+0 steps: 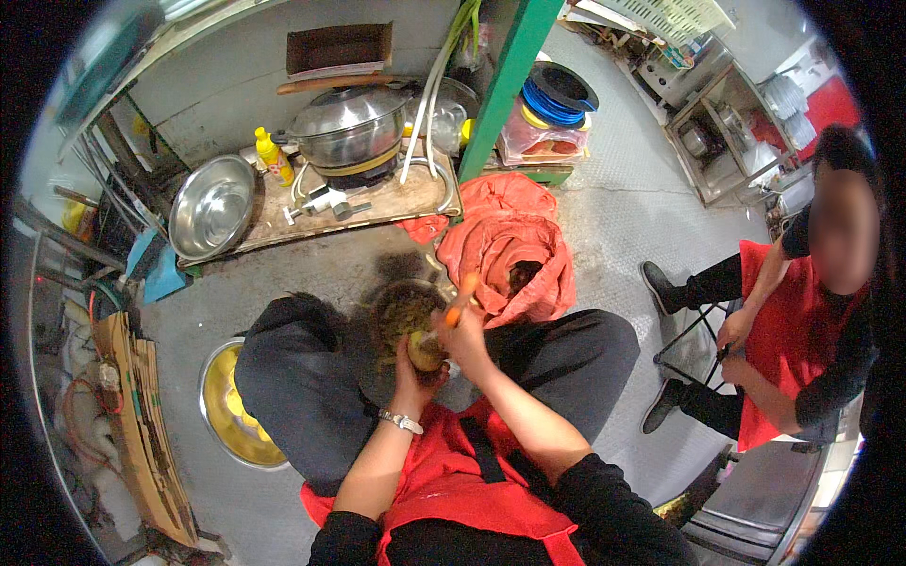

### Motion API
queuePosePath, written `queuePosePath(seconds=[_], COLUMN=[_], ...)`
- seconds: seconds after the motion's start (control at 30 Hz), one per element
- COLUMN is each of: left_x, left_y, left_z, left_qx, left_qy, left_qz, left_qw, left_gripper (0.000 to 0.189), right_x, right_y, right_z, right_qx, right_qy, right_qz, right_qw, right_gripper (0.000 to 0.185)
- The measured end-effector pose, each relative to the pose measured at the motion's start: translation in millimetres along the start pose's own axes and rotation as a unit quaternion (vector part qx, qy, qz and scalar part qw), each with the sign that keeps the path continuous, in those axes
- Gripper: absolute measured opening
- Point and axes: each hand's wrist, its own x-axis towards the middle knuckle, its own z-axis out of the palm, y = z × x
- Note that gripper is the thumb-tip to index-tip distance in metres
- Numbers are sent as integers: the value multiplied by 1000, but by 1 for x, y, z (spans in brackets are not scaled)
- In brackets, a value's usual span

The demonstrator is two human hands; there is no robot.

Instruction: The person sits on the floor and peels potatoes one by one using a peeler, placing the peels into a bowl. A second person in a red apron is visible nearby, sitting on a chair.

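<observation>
My left hand (412, 383), with a bracelet-like watch at the wrist, is wrapped around a partly peeled potato (427, 356). In my right hand (465, 345) is a peeler with an orange handle (461, 297), slightly blurred, its head hidden at the potato. Below both hands, between my knees, lies a dark heap of peelings (403, 311); whatever holds it is hard to make out. Just beyond my right knee stands a red woven sack (506, 230) with its mouth rolled open and dark contents. By my left knee, a metal basin (207, 417) contains several yellow pieces, probably peeled potatoes.
A low board (276, 225) ahead carries a lidded steel pot (350, 131), a yellow bottle (274, 157) and a tilted steel bowl (212, 206). A green post (506, 92) rises beside it. Flattened cardboard (145, 424) leans left. Another person (800, 347) sits at right.
</observation>
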Motion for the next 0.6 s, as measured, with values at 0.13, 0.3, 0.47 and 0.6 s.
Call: queuePosePath(seconds=[0.13, 0.3, 0.47, 0.6], left_x=[4, -16, -24, -17], left_y=[-3, -11, 1, 4], left_z=[-5, -2, 0, -7], left_qx=[19, 107, 229, 138], left_qy=[-50, -24, -144, -102], left_qz=[38, 19, 49, 85], left_qw=[998, 994, 962, 982], left_gripper=[48, 43, 44, 44], right_x=[-7, 21, 20, 23], right_y=[0, 48, 70, 43], right_z=[5, -3, -6, -12], right_qx=[-59, 20, -303, -414], right_qy=[13, 5, -47, -17], right_qz=[-15, -12, 35, -55], right_qw=[998, 1000, 951, 908], right_gripper=[20, 18, 39, 37])
